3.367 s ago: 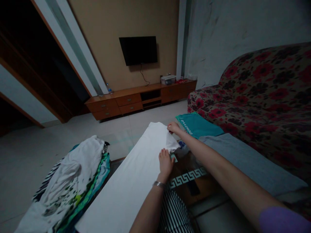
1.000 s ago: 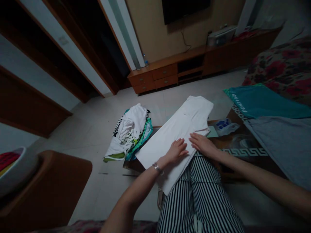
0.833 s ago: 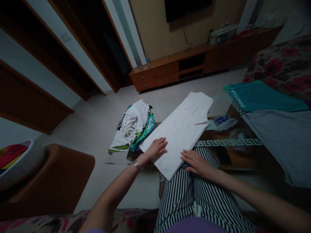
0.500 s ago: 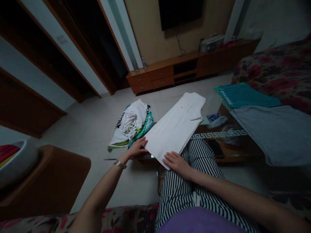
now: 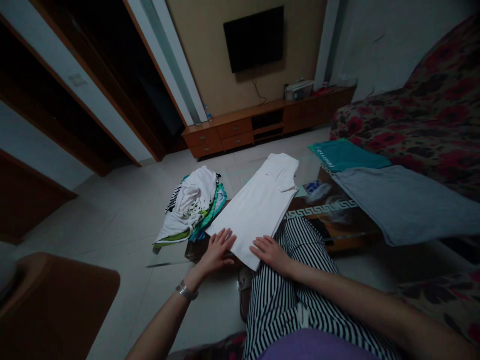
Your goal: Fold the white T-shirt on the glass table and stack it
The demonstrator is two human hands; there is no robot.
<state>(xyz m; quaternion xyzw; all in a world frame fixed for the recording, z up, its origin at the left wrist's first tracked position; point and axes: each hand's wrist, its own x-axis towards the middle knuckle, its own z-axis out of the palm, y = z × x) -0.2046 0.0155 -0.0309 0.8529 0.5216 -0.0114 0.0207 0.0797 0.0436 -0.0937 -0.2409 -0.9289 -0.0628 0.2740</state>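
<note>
A white T-shirt (image 5: 255,200), folded lengthwise with its sleeve at the far end, lies slantwise on the glass coffee table (image 5: 318,209). My left hand (image 5: 219,250) rests on the shirt's near left corner, fingers spread, a silvery bracelet at the wrist. On the near right edge of the shirt lies my right hand (image 5: 272,255), its fingers stretched out flat. Left of the shirt sits a heap of crumpled clothes (image 5: 197,200), white on top, with green, teal and black-striped cloth below.
Grey cloth (image 5: 405,200) and a teal garment (image 5: 348,155) lie on the table's right side. Plastic bags (image 5: 318,191) are near the shirt. A brown wooden stand (image 5: 63,295) is at left, a flowered sofa (image 5: 420,115) at right, a TV cabinet (image 5: 232,135) at the back.
My left hand has moved from the shirt's left edge onto its near end. My right hand stays by the right edge. The view has tilted up, showing more of the television.
</note>
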